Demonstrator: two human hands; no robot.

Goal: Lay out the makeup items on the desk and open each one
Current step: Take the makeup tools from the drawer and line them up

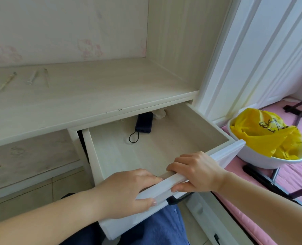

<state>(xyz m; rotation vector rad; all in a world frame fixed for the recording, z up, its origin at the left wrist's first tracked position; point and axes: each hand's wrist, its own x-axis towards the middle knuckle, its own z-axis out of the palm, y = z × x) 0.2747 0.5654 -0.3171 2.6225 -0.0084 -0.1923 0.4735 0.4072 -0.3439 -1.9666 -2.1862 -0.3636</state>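
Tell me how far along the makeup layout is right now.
Done: a few slim makeup tools lie in a row on the desk; whether any are opened is too small to tell. In hand: the left hand and right hand grip the front of the open drawer, which holds only a dark power bank. Left: probably opening the items.

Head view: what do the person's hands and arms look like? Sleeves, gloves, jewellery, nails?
Both forearms are bare to the frame edge, with no sleeves in view. The left hand and right hand wear no gloves, and no rings, watch or bracelets show. The left thumb's nail looks pale and glossy, possibly polished; the other nails are too small to judge. No markings visible on either arm.
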